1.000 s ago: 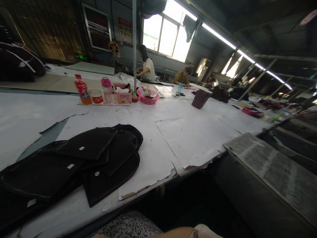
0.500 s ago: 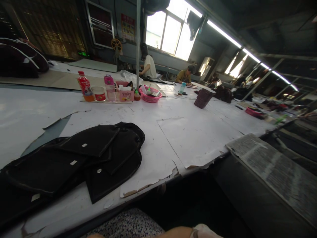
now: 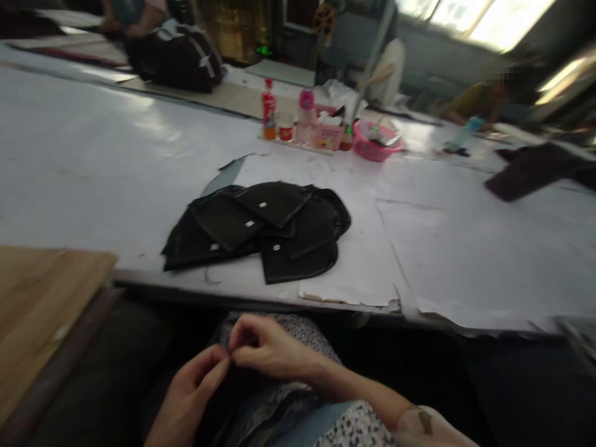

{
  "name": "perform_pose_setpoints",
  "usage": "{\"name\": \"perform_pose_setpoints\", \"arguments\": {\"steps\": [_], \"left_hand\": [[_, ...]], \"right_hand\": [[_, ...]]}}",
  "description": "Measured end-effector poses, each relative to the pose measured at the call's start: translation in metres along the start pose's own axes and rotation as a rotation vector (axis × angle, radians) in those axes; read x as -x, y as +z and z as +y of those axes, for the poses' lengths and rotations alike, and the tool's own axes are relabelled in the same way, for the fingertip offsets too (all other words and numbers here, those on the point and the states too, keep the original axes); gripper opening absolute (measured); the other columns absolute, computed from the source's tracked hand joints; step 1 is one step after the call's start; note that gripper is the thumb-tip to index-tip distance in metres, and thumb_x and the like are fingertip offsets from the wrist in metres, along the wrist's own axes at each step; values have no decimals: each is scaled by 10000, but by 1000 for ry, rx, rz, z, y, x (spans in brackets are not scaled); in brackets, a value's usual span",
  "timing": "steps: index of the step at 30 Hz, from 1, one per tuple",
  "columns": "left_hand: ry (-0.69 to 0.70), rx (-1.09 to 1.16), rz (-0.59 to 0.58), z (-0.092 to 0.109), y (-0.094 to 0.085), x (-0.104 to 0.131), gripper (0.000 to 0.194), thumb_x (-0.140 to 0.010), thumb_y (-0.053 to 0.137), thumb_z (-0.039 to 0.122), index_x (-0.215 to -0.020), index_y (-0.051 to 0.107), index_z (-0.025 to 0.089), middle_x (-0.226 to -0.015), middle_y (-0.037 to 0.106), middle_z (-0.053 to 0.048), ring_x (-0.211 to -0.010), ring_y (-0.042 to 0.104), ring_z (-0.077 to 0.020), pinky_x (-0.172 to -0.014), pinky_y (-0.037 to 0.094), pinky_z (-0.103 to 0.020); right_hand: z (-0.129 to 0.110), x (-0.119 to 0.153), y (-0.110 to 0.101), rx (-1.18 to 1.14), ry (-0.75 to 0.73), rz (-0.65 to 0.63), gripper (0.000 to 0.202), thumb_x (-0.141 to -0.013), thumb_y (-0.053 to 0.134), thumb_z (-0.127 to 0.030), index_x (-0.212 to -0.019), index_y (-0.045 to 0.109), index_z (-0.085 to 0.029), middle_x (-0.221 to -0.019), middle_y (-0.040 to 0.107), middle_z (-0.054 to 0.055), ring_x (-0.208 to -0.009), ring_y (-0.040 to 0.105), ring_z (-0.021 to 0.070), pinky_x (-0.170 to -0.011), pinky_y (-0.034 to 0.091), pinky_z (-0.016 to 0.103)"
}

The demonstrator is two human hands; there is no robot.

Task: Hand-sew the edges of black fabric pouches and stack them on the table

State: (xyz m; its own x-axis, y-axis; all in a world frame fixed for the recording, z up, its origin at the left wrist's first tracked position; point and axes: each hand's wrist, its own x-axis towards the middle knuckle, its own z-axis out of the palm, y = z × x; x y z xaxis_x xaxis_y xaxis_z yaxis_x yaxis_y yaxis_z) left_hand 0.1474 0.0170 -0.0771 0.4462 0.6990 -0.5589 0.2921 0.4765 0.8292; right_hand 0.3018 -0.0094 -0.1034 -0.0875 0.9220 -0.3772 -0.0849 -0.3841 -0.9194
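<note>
My left hand (image 3: 189,391) and my right hand (image 3: 270,351) meet at the fingertips above my lap, just below the table's front edge. Both are closed in a pinch. Whatever lies between the fingers is too small or blurred to make out. Beyond them, on the white-covered table, lies an overlapping pile of black fabric pieces (image 3: 302,230) with rounded edges and small white tags. Neither hand touches the pile. A patterned cloth (image 3: 298,329) covers my lap beneath the hands.
Behind the pile stand a red-capped drink bottle (image 3: 269,112), a paper cup (image 3: 285,127), a pink-lidded bottle (image 3: 306,118), a pink box (image 3: 328,135) and a pink basket (image 3: 372,146). A wooden board (image 3: 46,310) is at left. Other people work across the table.
The view has swung left and down, so the pile now sits mid-frame. Both my hands have come into full view, pinched together; before, only part of an arm showed at the bottom.
</note>
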Motion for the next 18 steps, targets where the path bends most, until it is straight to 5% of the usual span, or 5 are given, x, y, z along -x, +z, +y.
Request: {"name": "perform_pose_setpoints", "arguments": {"steps": [3,8,18], "left_hand": [[-61,85,124,-18,-12,0,423,-663,793,527,-606,566,175,-558,480,40,-501,427,-104,-464,322,-212],[75,195,61,-29,-23,-9,257,-775,694,360,-680,570,156,-610,440,48,-546,327,-75,-495,253,-188],[154,159,32,-31,-28,-11,262,-811,670,375,-710,583,150,-634,474,37,-566,358,-88,-532,286,-211]], "right_hand": [[-6,9,-9,-29,-148,-94,44,-871,657,-211,-868,619,-187,-780,562,-35,-726,504,124,-660,406,236],[1,7,-25,102,-246,-262,255,-825,796,-316,-1000,646,-207,-1013,634,32,-964,574,202,-891,453,323],[0,5,-15,260,-338,-190,126,-887,737,-273,-914,633,-208,-940,652,32,-903,607,200,-836,482,345]]}}
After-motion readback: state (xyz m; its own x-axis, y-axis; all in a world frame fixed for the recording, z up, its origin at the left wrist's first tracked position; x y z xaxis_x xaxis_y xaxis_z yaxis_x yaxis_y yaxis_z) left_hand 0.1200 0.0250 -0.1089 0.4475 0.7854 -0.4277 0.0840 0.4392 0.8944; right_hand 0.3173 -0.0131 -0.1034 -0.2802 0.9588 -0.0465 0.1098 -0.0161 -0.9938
